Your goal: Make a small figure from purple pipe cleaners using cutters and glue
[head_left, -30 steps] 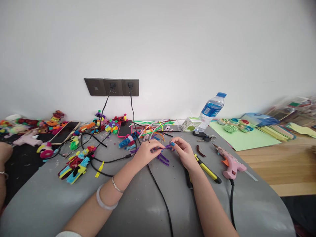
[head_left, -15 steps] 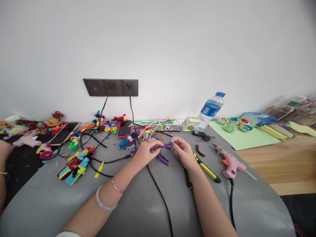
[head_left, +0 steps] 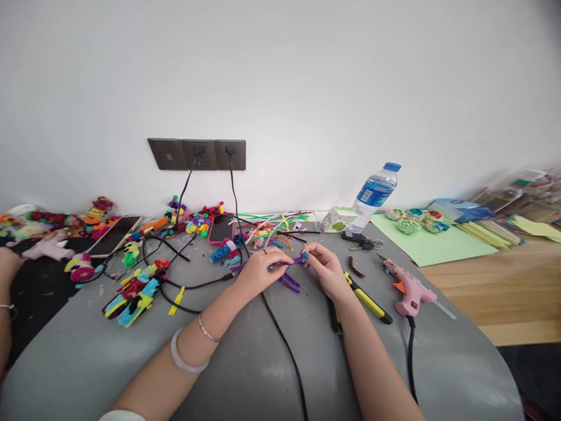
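Note:
A purple pipe cleaner [head_left: 298, 260] spans the small gap between my two hands above the grey table [head_left: 245, 356]. My left hand [head_left: 265, 269] pinches it between thumb and fingers, and my right hand [head_left: 323, 268] has the other end in a fingertip pinch. Bent purple pipe cleaner pieces [head_left: 289, 283] lie just below, and another purple length pokes out left of my left hand. Pliers with yellow-and-black handles [head_left: 370, 301] rest partly under my right forearm. Behind my hands is a pile of loose coloured pipe cleaners [head_left: 274, 225].
A pink glue gun [head_left: 409, 295] with a black cord lies at right, near keys [head_left: 367, 244] and a water bottle [head_left: 372, 199]. Black cables [head_left: 280, 339] cross the table. Pipe cleaner figures [head_left: 135, 295] and phones [head_left: 220, 228] stand left. Another person's arm [head_left: 6, 292] shows at far left.
My left hand's fingers have shifted slightly to the right along the purple pipe cleaner, closer to my right fingertips. The right hand has barely moved.

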`<state>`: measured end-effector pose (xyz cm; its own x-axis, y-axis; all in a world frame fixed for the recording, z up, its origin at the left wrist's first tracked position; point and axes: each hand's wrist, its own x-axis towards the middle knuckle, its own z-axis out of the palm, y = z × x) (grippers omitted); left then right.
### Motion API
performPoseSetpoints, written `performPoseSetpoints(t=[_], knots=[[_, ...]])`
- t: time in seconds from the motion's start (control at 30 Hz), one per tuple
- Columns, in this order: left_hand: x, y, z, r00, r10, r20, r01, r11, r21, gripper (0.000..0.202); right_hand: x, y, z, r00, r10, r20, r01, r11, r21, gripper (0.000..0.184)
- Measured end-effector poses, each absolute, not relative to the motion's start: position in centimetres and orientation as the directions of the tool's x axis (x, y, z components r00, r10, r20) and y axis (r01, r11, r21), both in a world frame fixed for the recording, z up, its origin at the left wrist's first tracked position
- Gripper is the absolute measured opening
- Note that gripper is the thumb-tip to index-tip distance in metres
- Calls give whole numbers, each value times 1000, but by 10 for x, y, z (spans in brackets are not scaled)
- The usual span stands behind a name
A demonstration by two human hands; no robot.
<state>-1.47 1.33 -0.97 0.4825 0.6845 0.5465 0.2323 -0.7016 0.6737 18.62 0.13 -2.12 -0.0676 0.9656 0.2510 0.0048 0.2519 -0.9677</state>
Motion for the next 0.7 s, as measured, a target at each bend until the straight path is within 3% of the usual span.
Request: performPoseSetpoints(t=[0.7], knots=[[-16, 13, -8, 520, 654, 550, 266, -736, 623, 20, 187, 1, -22, -86, 969, 230, 39, 234, -972, 26]])
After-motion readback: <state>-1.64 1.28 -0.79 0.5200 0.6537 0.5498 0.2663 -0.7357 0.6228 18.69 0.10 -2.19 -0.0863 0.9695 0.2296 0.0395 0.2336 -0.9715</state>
